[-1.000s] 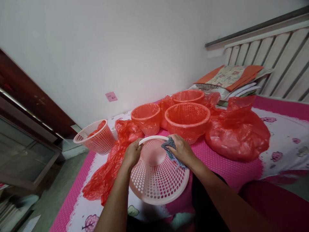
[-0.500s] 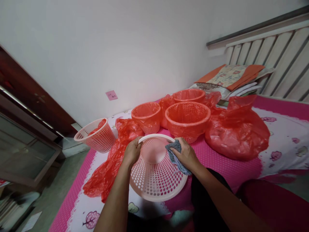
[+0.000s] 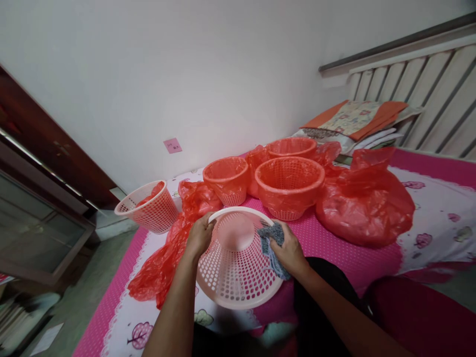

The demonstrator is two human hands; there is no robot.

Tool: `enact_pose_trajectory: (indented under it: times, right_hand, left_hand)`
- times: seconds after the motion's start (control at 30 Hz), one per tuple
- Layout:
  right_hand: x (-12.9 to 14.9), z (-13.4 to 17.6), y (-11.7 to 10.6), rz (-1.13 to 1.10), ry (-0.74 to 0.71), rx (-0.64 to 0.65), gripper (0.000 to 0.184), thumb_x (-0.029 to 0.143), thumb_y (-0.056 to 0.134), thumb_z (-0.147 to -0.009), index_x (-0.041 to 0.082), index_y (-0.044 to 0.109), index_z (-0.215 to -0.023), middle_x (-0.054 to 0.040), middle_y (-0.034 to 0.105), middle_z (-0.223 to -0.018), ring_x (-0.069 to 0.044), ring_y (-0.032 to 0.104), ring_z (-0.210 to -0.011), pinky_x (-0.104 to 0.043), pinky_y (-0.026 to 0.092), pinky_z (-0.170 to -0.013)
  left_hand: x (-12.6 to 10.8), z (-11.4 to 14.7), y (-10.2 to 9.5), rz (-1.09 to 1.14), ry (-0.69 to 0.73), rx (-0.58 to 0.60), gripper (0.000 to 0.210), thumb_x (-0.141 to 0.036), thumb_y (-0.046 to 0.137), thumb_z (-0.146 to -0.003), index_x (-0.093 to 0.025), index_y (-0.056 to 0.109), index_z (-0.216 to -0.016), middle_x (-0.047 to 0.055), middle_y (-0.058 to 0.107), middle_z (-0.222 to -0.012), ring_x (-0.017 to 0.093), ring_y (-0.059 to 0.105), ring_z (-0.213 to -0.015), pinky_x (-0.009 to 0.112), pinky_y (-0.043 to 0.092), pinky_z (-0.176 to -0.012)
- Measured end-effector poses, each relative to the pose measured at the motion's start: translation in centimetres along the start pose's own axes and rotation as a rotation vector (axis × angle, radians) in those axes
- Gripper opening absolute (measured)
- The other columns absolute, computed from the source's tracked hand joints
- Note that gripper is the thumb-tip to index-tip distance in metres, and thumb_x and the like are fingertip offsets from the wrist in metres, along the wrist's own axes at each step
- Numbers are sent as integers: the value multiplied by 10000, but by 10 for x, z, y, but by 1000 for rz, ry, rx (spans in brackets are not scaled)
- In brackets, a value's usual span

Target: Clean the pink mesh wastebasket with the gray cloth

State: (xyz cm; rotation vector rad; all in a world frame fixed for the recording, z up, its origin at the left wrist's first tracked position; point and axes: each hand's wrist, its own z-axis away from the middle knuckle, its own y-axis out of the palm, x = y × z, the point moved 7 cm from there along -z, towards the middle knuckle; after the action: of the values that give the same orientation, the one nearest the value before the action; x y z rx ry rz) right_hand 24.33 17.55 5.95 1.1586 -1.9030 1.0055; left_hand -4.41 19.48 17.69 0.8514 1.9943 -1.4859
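Note:
A pale pink plastic basket (image 3: 240, 277) with holes in its wall lies tilted in front of me, its round base visible inside. My left hand (image 3: 200, 235) is closed on the upper left of its rim. On the opposite side my right hand (image 3: 290, 250) grips a grey-blue cloth (image 3: 273, 243), which is pressed against the right part of the rim and hangs down along the side. Loose red plastic bags (image 3: 159, 277) lie crumpled just left of the basket.
Red-lined baskets (image 3: 290, 208) stand behind, beside a bulging red plastic bag (image 3: 366, 213). Another pale pink basket (image 3: 159, 215) with red plastic inside is at left. Folded textiles (image 3: 357, 119) lie near the radiator (image 3: 420, 94). A pink patterned sheet (image 3: 349, 267) covers the surface.
The basket has shifted and turned slightly to the left. My right hand and the cloth have moved a little down along the rim; my left hand keeps its hold.

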Motion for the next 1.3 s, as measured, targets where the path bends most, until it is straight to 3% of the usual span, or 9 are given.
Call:
enact_pose_trajectory:
  times: [0.27, 0.47, 0.67, 0.77, 0.87, 0.93, 1.03, 1.2, 1.3]
  right_hand:
    - [-5, 8, -1, -20, 16, 19, 413, 305, 592, -849, 234, 597, -1255, -115, 726, -1149, -305, 706, -1082, -487, 569, -955]
    - [28, -23, -16, -29, -102, 69, 332, 211, 577, -839, 251, 625, -1166, -68, 676, -1097, -269, 672, -1067, -423, 534, -957]
    - [66, -63, -12, 141, -174, 269, 287, 90, 624, -810, 241, 630, -1055, -38, 663, -1044, -237, 650, -994, -350, 490, -891]
    - [78, -74, 1, 232, -168, 330, 249, 65, 655, -814, 233, 631, -995, -33, 676, -1029, -218, 643, -944, -313, 464, -836]
    - [89, -76, 15, 297, -187, 366, 219, 73, 679, -825, 230, 635, -971, -36, 675, -1012, -214, 637, -904, -302, 442, -790]
    - [94, -77, 21, 358, -198, 384, 212, 87, 698, -829, 224, 636, -980, -49, 671, -1007, -232, 640, -911, -315, 438, -779]
    - [98, -78, 26, 423, -191, 418, 186, 146, 735, -851, 210, 643, -999, -75, 672, -1022, -262, 652, -935, -341, 448, -777]
    - [113, -83, 30, 349, -307, 370, 428, 226, 785, -887, 222, 614, -1279, -110, 664, -1252, -282, 645, -1109, -380, 487, -891]
    - [120, -81, 41, 401, -421, 385, 304, 188, 774, -907, 252, 641, -1172, -80, 683, -1174, -269, 643, -1069, -374, 490, -878]
  left_hand:
    - [2, 12, -1, 4, 1, 8, 314, -283, 563, -930, -220, 794, -1133, 12, 801, -866, 240, 708, -842, 348, 539, -822]
    - [10, 26, -2, 61, -1, -78, 334, -338, 540, -925, -191, 771, -1115, 54, 812, -969, 259, 732, -936, 399, 556, -916]
    - [31, 36, -3, 75, -64, -152, 408, -403, 519, -930, -143, 748, -1145, 151, 834, -1112, 327, 776, -1048, 480, 605, -941]
    - [20, 34, -13, -11, -60, -200, 457, -413, 608, -920, -155, 712, -1283, 178, 794, -1279, 362, 744, -1170, 529, 549, -1058]
    - [-13, 23, -17, -223, 50, -162, 554, -379, 611, -958, -205, 600, -1484, 147, 669, -1525, 329, 641, -1377, 477, 471, -1167]
    - [-29, 14, -10, -334, 101, -54, 475, -375, 496, -1033, -215, 623, -1462, 133, 685, -1509, 313, 657, -1355, 454, 488, -1133]
    - [-39, 5, -3, -367, 117, 33, 405, -417, 434, -1069, -256, 715, -1311, 89, 812, -1275, 299, 750, -1141, 415, 548, -984]
    - [-34, 3, -2, -387, 99, 26, 392, -415, 417, -1075, -258, 714, -1278, 83, 821, -1214, 299, 752, -1073, 382, 536, -905]
    - [-30, 5, -4, -397, 73, 3, 398, -428, 407, -1078, -270, 700, -1295, 80, 817, -1223, 296, 748, -1078, 371, 527, -894]
